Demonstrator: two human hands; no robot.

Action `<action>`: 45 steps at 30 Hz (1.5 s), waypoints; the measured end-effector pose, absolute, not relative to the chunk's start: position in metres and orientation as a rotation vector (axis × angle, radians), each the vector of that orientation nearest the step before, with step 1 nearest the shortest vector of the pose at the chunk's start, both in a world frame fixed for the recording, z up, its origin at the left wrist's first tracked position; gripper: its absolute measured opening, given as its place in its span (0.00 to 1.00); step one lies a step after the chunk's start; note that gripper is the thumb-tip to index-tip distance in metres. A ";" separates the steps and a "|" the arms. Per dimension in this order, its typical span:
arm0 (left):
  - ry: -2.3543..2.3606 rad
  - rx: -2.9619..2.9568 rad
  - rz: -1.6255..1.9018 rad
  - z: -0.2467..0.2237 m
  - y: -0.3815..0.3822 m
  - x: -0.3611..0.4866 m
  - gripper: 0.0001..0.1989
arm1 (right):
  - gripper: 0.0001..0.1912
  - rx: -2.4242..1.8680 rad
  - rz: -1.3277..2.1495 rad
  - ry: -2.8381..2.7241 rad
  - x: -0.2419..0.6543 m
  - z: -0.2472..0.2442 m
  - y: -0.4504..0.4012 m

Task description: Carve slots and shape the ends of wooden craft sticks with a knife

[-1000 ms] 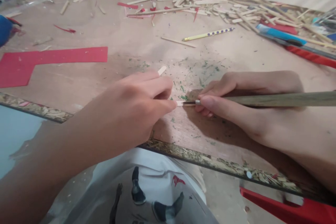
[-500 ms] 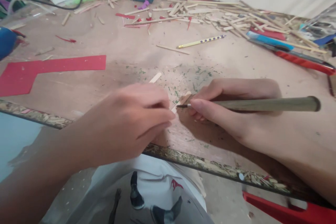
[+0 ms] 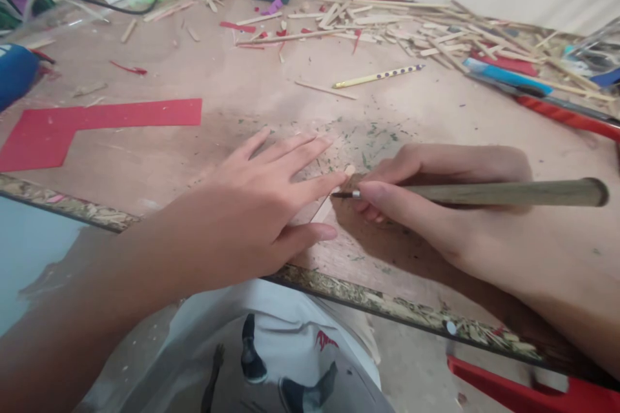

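Observation:
My left hand (image 3: 271,197) lies palm down on the table with its fingers spread. Its index fingertip rests on a pale craft stick (image 3: 322,208), and the thumb is beside the stick's lower end. Part of the stick is hidden under that hand. In my right hand (image 3: 416,200), held in a pen-like grip, is a slim wooden-handled tool (image 3: 513,193) with a silver collar and a narrow dark tip. The tip meets the stick's right edge, just below the left index finger. I cannot tell whether it is a blade or a brush.
Small green flecks dot the wooden table (image 3: 252,84) around the hands. A red paper strip (image 3: 140,114) lies left, a yellow spotted pencil (image 3: 378,76) ahead. Many loose craft sticks (image 3: 387,19) are heaped along the wall. Blue and red pens (image 3: 508,77) lie right. The table's rough edge runs near my lap.
My left hand has opened from a pinch, its fingers now spread flat with the index on the stick. The right hand still holds the tool in nearly the same place.

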State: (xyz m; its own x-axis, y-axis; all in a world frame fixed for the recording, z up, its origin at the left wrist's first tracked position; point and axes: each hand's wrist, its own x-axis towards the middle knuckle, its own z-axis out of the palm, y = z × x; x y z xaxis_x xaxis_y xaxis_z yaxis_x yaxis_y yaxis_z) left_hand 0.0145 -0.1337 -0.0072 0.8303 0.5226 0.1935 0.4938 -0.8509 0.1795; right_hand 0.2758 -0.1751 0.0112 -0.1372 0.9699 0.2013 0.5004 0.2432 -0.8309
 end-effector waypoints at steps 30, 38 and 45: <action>0.798 2.987 0.271 -0.003 -0.128 0.015 0.27 | 0.17 -1.452 0.507 -1.952 0.274 0.010 -0.188; 0.807 2.966 0.321 -0.005 -0.131 0.017 0.26 | 0.16 -1.390 0.572 -1.945 0.277 0.005 -0.186; 0.733 2.988 0.380 -0.001 -0.130 0.017 0.28 | 0.17 -1.367 0.693 -1.811 0.286 0.008 -0.178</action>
